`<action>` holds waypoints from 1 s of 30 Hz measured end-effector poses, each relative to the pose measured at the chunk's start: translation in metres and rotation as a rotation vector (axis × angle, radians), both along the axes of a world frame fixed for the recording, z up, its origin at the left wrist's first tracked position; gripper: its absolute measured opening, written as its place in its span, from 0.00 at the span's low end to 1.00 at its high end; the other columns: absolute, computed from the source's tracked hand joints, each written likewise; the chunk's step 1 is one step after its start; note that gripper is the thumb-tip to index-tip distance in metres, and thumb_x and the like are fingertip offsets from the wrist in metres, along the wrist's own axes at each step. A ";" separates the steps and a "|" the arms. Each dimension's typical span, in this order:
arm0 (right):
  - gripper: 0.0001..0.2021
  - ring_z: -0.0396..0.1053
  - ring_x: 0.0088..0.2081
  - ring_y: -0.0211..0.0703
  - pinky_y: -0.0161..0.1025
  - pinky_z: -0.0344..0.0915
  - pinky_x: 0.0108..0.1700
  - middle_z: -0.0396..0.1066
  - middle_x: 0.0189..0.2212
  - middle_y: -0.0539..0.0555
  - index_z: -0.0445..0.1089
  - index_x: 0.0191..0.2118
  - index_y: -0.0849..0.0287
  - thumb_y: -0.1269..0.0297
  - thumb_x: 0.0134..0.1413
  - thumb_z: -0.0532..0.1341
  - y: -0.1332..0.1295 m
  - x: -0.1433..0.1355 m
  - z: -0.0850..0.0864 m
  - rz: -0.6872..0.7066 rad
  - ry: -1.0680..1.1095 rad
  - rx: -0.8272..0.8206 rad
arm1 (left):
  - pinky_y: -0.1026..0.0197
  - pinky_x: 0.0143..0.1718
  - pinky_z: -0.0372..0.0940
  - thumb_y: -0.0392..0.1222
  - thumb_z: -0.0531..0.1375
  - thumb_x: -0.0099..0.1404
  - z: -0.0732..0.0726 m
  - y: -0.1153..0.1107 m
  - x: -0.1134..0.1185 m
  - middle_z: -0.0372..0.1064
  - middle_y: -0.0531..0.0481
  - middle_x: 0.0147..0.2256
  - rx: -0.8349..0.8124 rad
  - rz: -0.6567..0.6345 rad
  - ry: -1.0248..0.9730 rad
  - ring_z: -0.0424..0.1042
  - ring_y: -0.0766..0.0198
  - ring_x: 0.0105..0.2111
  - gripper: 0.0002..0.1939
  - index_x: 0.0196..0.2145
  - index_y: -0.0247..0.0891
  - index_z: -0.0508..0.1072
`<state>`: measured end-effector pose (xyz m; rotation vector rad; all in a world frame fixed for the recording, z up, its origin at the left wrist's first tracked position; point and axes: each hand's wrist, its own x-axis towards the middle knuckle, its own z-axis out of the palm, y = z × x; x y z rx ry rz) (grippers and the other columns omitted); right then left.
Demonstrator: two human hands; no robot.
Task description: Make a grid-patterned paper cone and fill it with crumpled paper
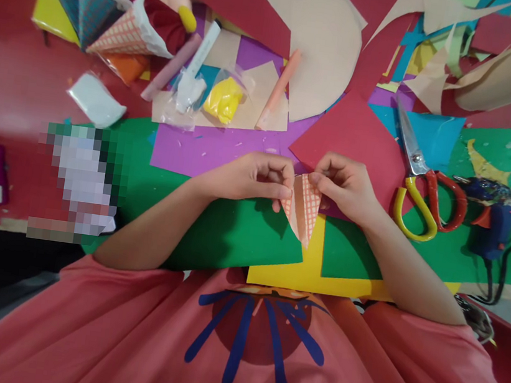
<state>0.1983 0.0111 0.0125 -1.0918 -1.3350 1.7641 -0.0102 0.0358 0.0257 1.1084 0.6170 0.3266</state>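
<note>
Between my hands is a small piece of paper [311, 214] with an orange-and-white checked pattern, its pointed end hanging down and its side edges folded or curled toward each other. My left hand [269, 179] pinches its left upper edge between thumb and fingers. On the opposite edge, my right hand [345, 184] grips it the same way. Below the paper lie green sheets [240, 233] and a yellow sheet [317, 243]. A red sheet [339, 127] lies just beyond my right hand. The fingertips hide the paper's upper corners.
Scissors [417, 159] with red and yellow handles lie at the right, beside a blue glue gun [496, 226] with its cord. Checked paper cones [130, 33] stand at the back left. Bagged yellow clay [224, 99] and coloured sticks [278, 88] sit beyond my hands. A blurred-out object [81, 178] is left.
</note>
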 end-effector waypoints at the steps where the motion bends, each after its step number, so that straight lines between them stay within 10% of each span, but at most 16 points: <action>1: 0.18 0.59 0.15 0.29 0.30 0.55 0.16 0.59 0.16 0.43 0.60 0.26 0.57 0.51 0.51 0.65 0.000 0.000 -0.001 -0.007 -0.021 0.029 | 0.73 0.25 0.66 0.55 0.68 0.53 -0.001 0.000 0.001 0.72 0.54 0.23 -0.001 0.018 0.008 0.72 0.73 0.22 0.22 0.27 0.35 0.67; 30: 0.12 0.56 0.21 0.30 0.32 0.54 0.23 0.60 0.20 0.46 0.60 0.26 0.58 0.61 0.56 0.60 -0.010 -0.004 -0.003 -0.059 -0.285 0.276 | 0.73 0.18 0.58 0.41 0.66 0.54 -0.003 -0.008 0.015 0.62 0.59 0.17 0.039 0.286 0.172 0.63 0.76 0.16 0.13 0.23 0.36 0.65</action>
